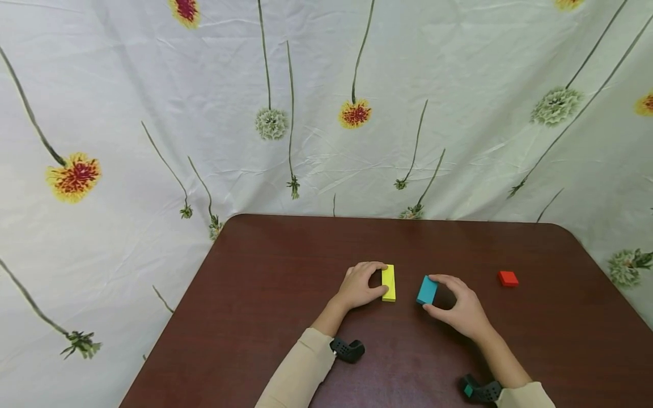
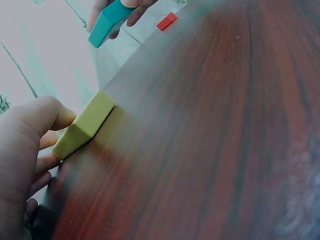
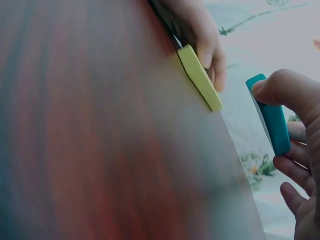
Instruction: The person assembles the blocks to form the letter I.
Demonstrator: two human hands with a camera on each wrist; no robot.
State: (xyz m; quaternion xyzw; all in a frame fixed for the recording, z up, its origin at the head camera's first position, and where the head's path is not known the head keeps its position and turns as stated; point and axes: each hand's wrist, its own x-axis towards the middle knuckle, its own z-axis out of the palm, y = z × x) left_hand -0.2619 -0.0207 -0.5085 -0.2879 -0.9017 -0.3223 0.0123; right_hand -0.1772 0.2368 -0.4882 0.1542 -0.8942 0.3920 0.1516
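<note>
My left hand (image 1: pixel 360 287) pinches a yellow rectangular block (image 1: pixel 389 283) between thumb and fingertips. In the left wrist view that yellow block (image 2: pixel 85 125) rests on the dark table, the thumb at one side and fingers at the other. To its right, my right hand (image 1: pixel 461 307) grips a blue block (image 1: pixel 427 290) by its two ends. The right wrist view shows the blue block (image 3: pixel 270 116) tilted and held off the tabletop, thumb on its upper end, fingers below. A gap separates the two blocks.
A small red block (image 1: pixel 508 278) lies on the brown table (image 1: pixel 285 272), right of my right hand. Behind the table hangs a pale cloth (image 1: pixel 219 102) printed with flowers. Black straps (image 1: pixel 348 350) sit at both wrists.
</note>
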